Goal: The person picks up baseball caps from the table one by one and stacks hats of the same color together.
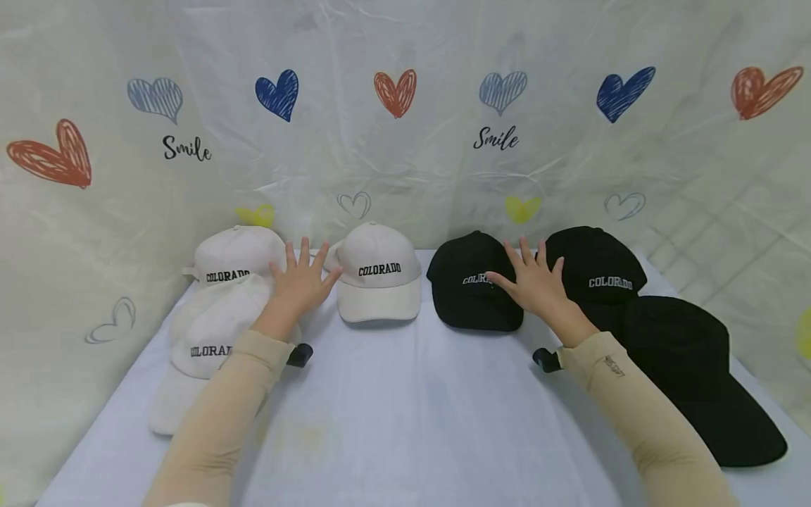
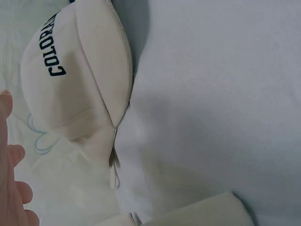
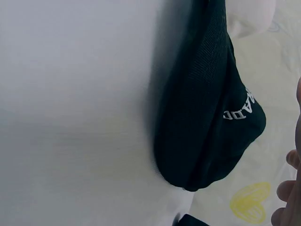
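My left hand (image 1: 300, 283) is spread with straight fingers, raised between the white caps and holding nothing. Just right of it stands a white COLORADO baseball cap (image 1: 380, 296), its brim facing me; the left wrist view shows this white cap (image 2: 80, 84) from the side. On the right, my right hand (image 1: 537, 285) is likewise spread and bare, its thumb overlapping the lettering of a black COLORADO cap (image 1: 472, 303) in the head view. That black cap (image 3: 202, 117) fills the middle of the right wrist view, with fingertips (image 3: 286, 190) at the edge.
At left, a white cap (image 1: 237, 250) stands behind another white cap (image 1: 203, 352), partly hidden by my left arm. At right, a black cap (image 1: 592, 260) sits behind a further black cap (image 1: 681, 352). A white cloth (image 1: 412, 422) covers the table; a heart-printed curtain (image 1: 431, 155) hangs behind.
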A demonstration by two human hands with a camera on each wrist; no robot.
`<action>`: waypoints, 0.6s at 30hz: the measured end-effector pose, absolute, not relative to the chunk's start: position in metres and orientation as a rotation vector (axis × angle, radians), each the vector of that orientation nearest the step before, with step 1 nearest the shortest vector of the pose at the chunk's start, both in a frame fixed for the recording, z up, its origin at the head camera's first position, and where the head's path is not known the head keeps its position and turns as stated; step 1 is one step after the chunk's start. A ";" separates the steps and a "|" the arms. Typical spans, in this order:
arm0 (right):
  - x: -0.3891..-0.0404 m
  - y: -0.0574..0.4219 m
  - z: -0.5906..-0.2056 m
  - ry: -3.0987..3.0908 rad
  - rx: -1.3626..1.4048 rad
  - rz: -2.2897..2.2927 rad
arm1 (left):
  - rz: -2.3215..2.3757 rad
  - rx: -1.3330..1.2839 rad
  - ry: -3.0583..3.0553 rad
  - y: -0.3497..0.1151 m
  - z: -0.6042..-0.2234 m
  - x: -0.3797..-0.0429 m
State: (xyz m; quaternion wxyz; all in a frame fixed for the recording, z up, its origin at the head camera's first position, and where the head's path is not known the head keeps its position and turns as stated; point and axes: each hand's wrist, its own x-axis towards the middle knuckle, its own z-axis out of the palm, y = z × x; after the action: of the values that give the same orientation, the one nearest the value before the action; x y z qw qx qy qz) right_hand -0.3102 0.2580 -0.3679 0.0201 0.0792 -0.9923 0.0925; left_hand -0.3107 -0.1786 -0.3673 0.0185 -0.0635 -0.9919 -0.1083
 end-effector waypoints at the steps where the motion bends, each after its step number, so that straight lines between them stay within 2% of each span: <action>1: -0.309 0.258 -0.368 -3.077 0.252 0.292 | -0.337 -0.198 -3.080 -0.179 -0.367 -0.310; 18: -0.285 0.253 -0.364 -3.025 0.389 0.327 | -0.389 -0.209 -3.041 -0.183 -0.366 -0.293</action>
State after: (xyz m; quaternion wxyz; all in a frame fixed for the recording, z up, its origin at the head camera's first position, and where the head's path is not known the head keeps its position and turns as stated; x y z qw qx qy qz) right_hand -0.2851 0.2532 -0.3644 0.0373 0.1269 -0.9855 0.1065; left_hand -0.2928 -0.1826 -0.3663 0.0344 -0.0681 -0.9890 -0.1266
